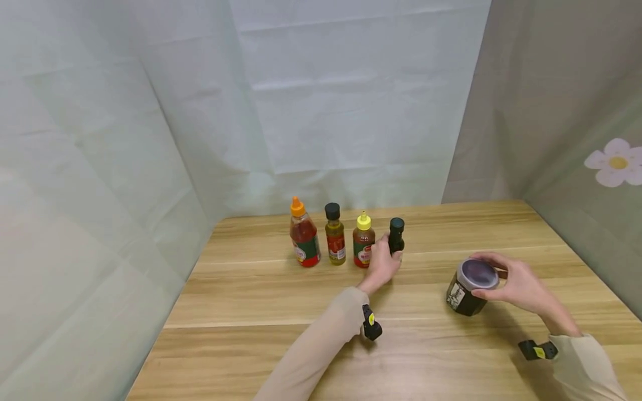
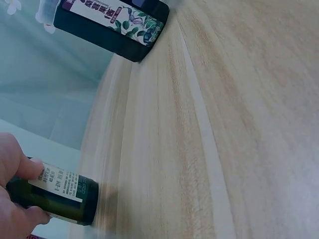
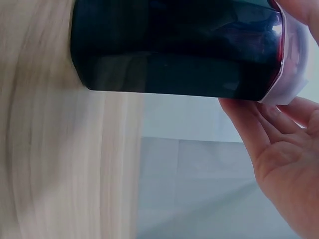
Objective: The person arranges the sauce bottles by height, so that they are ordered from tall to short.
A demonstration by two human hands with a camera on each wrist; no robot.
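Note:
My left hand grips a dark green glass bottle with a black cap, at the right end of a row of bottles. The left wrist view shows the thumb on the white label of this bottle, its base close to the tabletop. On the right, my right hand holds a dark faceted jar around its translucent lid. That jar fills the top of the right wrist view, fingers along its lid end. Whether its base fully touches the table I cannot tell.
Left of the gripped bottle stand a yellow-capped sauce bottle, a black-capped bottle and an orange-capped red sauce bottle. They stand on a wooden table. Pale cloth hangs behind and at the sides.

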